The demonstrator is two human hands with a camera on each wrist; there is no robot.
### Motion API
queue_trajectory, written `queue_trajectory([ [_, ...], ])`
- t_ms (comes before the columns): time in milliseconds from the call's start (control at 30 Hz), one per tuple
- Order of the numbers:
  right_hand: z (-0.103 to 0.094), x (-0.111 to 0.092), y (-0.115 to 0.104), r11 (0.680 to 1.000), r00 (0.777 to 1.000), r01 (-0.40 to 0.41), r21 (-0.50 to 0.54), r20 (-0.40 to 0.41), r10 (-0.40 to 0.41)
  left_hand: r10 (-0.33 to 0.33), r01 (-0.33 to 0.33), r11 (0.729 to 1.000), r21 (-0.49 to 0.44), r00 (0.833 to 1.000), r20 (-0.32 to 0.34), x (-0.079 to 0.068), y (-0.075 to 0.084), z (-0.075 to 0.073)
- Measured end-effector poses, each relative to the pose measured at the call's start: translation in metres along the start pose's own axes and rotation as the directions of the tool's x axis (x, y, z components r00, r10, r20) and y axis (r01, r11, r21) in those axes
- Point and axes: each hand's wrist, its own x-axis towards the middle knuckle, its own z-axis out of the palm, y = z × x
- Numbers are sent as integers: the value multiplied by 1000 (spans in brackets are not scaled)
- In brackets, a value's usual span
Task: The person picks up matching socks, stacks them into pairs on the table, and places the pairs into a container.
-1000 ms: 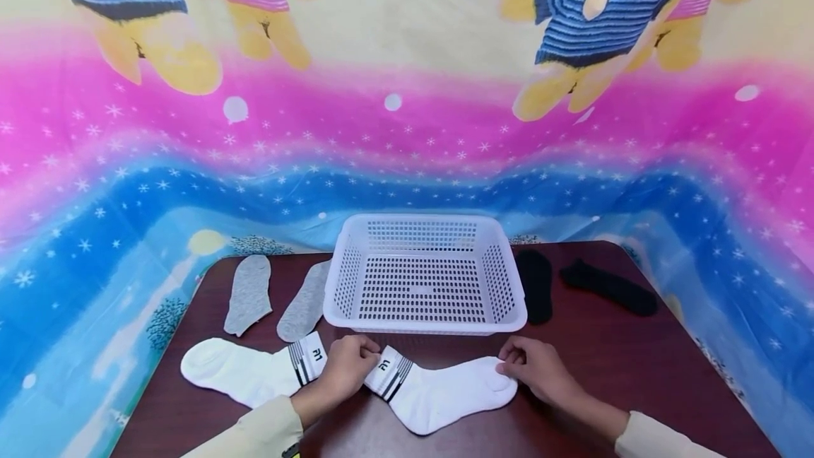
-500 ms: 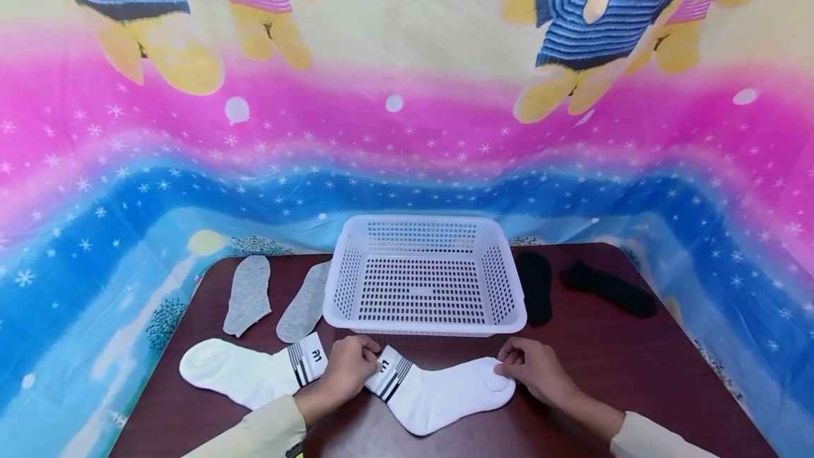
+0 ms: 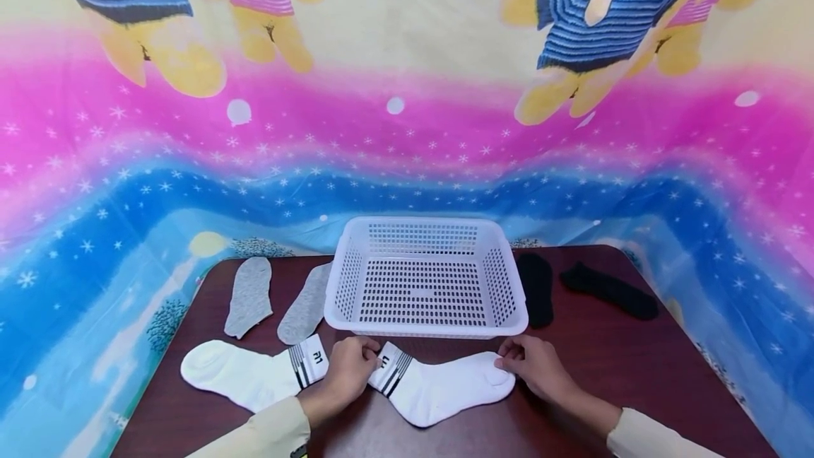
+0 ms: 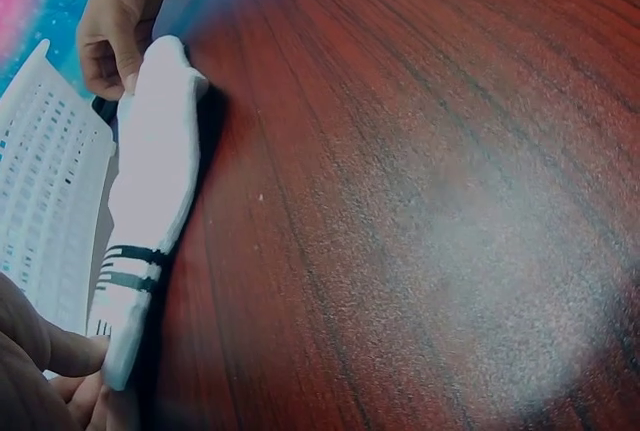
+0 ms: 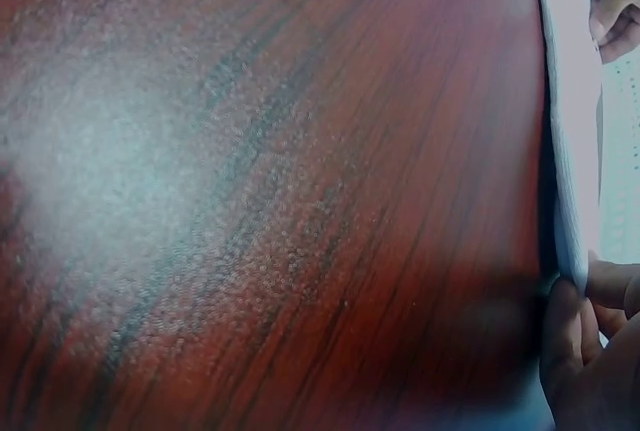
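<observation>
A white sock (image 3: 439, 391) with black stripes at its cuff stretches between my two hands. My left hand (image 3: 346, 372) pinches the cuff end; in the left wrist view thumb and fingers close on its edge. At the toe end, my right hand (image 3: 537, 367) pinches the tip between thumb and fingers. Dark shadow runs along the sock's lower edge in both wrist views. A second white sock (image 3: 238, 373), striped alike, lies left of my left hand, its cuff beside that hand and partly behind the forearm.
A white perforated plastic basket (image 3: 426, 331) stands just beyond the hands. Two grey socks, one at far left (image 3: 249, 295) and one against the basket (image 3: 307, 306), lie on the dark wooden table (image 3: 636, 387). Right of the basket lie two black socks (image 3: 537, 290).
The held white sock has shifted slightly up and away from me, its heel higher in view. Both hands keep their pinch, and the other socks and the basket stay put.
</observation>
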Motion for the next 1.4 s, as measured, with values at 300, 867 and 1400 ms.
queue_trajectory([
  [300, 3, 5, 2, 999, 1000, -14, -34, -23, 13, -19, 21, 999, 26, 999, -40, 2, -2, 6],
  [867, 9, 9, 3, 999, 997, 17, -35, -71, -20, -31, 40, 995, 86, 994, -106, 3, -3, 8],
  [1400, 24, -28, -18, 881, 834, 434, -191, -285, -473, -200, 216, 974, 72, 963, -180, -31, -27, -83],
])
